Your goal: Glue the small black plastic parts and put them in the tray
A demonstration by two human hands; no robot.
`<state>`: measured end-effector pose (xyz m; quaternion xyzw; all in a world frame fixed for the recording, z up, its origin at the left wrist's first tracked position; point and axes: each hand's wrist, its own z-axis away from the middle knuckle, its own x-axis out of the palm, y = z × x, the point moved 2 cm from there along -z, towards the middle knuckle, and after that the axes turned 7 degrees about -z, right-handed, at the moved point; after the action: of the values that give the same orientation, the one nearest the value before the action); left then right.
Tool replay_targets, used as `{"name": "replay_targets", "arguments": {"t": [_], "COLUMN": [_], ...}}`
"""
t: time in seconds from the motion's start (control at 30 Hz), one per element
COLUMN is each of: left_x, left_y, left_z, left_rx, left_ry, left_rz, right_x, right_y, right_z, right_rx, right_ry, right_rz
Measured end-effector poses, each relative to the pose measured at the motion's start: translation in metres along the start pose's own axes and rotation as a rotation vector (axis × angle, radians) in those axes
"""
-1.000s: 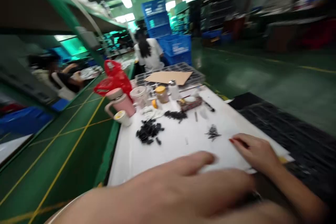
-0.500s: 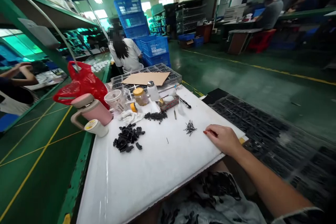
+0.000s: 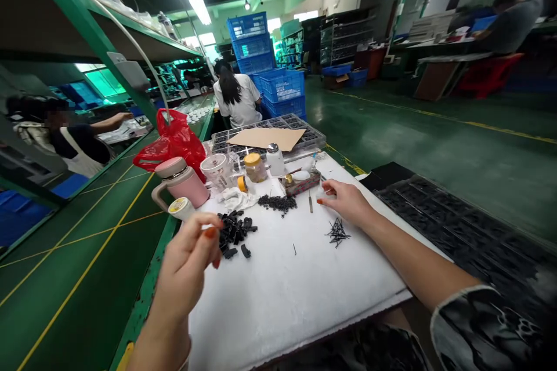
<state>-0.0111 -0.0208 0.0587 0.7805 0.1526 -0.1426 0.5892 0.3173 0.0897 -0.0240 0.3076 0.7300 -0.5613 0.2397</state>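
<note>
My left hand is raised over the left side of the white tabletop, fingers curled in toward the thumb. Whether anything is between them is hidden. Just past its fingertips lies a pile of black curved pieces, partly covered by the hand. My right hand reaches across the right side, palm down, with a gap between thumb and bent forefinger. It is beside a slim metal-tipped tool and above a heap of thin black pins. A single pin lies apart near the middle.
Behind the piles stand a pink mug, a yellow-lidded jar, a white pump bottle and a small patterned box. Small black bits lie before them. Black-part trays stand at right. Co-workers sit further off.
My left hand has come into view at the left. My right hand has moved forward from beside the pins to near the small box, its fingers parting. The view has swung left.
</note>
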Motion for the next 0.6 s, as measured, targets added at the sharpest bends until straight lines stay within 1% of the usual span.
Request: {"name": "replay_targets", "arguments": {"t": [0.07, 0.13, 0.2, 0.23, 0.3, 0.37, 0.4, 0.47, 0.53, 0.6], "left_x": [0.01, 0.024, 0.041, 0.052, 0.075, 0.1, 0.111, 0.129, 0.139, 0.141], "left_y": [-0.008, -0.016, -0.024, -0.027, -0.033, -0.04, -0.043, -0.051, -0.058, -0.064], "left_z": [-0.013, -0.023, -0.031, -0.035, -0.046, -0.058, -0.064, -0.075, -0.082, -0.087], "left_rx": [-0.03, -0.039, -0.005, 0.03, 0.116, 0.173, 0.173, 0.165, 0.148, 0.132], "left_ry": [-0.097, -0.182, -0.264, -0.303, -0.374, -0.411, -0.407, -0.386, -0.363, -0.352], "left_rz": [-0.049, -0.243, -0.48, -0.586, -0.75, -0.887, -0.906, -0.927, -0.925, -0.907], "right_x": [0.009, 0.011, 0.008, 0.005, -0.001, -0.005, -0.006, -0.005, 0.002, 0.013], "right_y": [0.001, 0.003, 0.001, -0.002, -0.013, -0.033, -0.044, -0.067, -0.083, -0.09], "right_z": [-0.005, -0.004, -0.003, -0.002, -0.001, -0.002, -0.003, -0.007, -0.012, -0.015], "right_rx": [-0.014, -0.03, -0.03, -0.019, 0.02, 0.063, 0.076, 0.085, 0.061, 0.023], "right_ry": [-0.035, -0.044, -0.035, -0.033, -0.056, -0.101, -0.123, -0.144, -0.141, -0.12], "right_rz": [0.024, 0.051, 0.042, -0.006, -0.21, -0.484, -0.602, -0.766, -0.857, -0.909]}}
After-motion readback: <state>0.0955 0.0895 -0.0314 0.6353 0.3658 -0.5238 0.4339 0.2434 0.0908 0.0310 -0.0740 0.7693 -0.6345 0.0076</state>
